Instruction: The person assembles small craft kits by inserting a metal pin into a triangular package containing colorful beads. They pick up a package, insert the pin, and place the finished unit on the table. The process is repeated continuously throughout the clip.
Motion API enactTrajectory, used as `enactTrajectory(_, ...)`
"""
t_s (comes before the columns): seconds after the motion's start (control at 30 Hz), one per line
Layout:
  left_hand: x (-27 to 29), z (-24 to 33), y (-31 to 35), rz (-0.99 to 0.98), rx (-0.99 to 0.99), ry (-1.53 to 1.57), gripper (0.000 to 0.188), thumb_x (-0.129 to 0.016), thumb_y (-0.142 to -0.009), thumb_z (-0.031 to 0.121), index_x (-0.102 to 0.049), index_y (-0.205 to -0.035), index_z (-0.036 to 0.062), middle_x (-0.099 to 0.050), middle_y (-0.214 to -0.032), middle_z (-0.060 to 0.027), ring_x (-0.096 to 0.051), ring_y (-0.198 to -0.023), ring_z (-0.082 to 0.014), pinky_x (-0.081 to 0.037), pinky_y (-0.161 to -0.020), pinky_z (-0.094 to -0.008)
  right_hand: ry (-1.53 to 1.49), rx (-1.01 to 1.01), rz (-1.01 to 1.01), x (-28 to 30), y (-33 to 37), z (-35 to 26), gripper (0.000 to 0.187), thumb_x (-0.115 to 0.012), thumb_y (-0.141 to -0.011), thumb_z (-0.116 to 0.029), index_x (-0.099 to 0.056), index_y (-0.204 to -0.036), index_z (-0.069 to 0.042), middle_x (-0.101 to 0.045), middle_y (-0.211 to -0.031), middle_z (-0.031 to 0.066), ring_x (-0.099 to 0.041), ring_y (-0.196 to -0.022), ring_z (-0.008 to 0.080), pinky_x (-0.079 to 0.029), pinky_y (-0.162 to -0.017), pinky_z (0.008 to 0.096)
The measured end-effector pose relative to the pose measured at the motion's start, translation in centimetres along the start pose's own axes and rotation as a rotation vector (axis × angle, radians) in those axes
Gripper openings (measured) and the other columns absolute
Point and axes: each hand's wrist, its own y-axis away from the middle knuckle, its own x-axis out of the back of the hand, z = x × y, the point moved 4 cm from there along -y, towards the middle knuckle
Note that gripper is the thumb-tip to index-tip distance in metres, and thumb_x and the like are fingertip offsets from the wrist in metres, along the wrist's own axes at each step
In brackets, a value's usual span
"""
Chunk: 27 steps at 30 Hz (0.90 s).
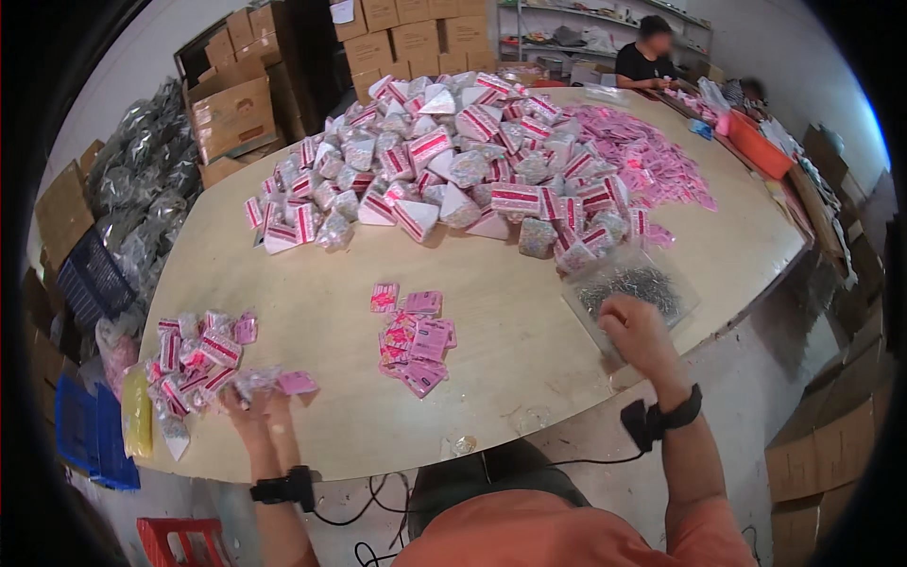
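- Pale table (312, 425) spans our workspace; cartons (406, 42) stacked behind.
- Big heap of bagged packets (430, 146) on the far side, loose pink cards (652, 156) right of it.
- Tray (582, 312) of small metal pieces (652, 283) near the right edge; our right hand (638, 331) is over it, fingers curled together, can't tell if pinching anything.
- Our left hand (257, 416) is at a clear packet (257, 380) beside the small pile (194, 359), left side; we can't tell its finger grip.
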Motion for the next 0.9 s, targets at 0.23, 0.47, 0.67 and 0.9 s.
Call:
enactTrajectory(0.23, 3.4, -2.1, -4.4, 0.308, -0.522, -0.648, 0.058, -0.064, -0.072, 0.007, -0.041, -0.125, -0.0006, -0.038, -0.130, -0.0252, -0.036, -0.120, -0.0395, -0.028, -0.101, -0.0463, 0.397, -0.012, -0.095, 0.4, -0.7, 6.5, 0.014, -0.064, -0.070, -0.010, -0.059, -0.079, -0.002, -0.060, -0.088, 0.0172, -0.057, -0.085, 0.0353, -0.045, -0.075, 0.0423)
enactTrajectory(0.47, -5.5, 3.2, 3.8, -0.297, -0.535, -0.404, 0.055, -0.064, -0.070, 0.005, -0.043, -0.122, -0.0002, -0.042, -0.127, -0.0211, -0.038, -0.119, -0.0363, -0.031, -0.101, -0.0428, 0.448, -0.097, -0.301, -1.2, -1.9, 7.7, 0.013, -0.060, -0.069, -0.010, -0.058, -0.078, -0.001, -0.058, -0.083, 0.0192, -0.057, -0.087, 0.0354, -0.045, -0.075, 0.0421)
enactTrajectory(0.67, -13.8, 6.3, 9.5, -0.672, -0.597, -0.442, 0.070, -0.065, -0.070, 0.024, -0.034, -0.129, -0.0002, -0.031, -0.133, -0.0258, -0.030, -0.123, -0.0404, -0.028, -0.102, -0.0442, 0.321, -0.046, -0.156, 0.1, -1.8, 7.6, 0.014, -0.059, -0.069, -0.010, -0.057, -0.079, -0.001, -0.057, -0.081, 0.0195, -0.057, -0.087, 0.0357, -0.045, -0.074, 0.0424)
enactTrajectory(0.9, -19.2, 8.5, 10.0, -0.809, -0.531, -0.537, 0.079, -0.065, -0.068, 0.031, -0.029, -0.131, -0.0007, -0.026, -0.136, -0.0270, -0.026, -0.124, -0.0448, -0.029, -0.101, -0.0460, 0.444, -0.025, -0.147, -0.5, -1.4, 7.8, 0.012, -0.061, -0.070, -0.009, -0.057, -0.079, -0.002, -0.057, -0.085, 0.0176, -0.056, -0.081, 0.0364, -0.046, -0.072, 0.0428)
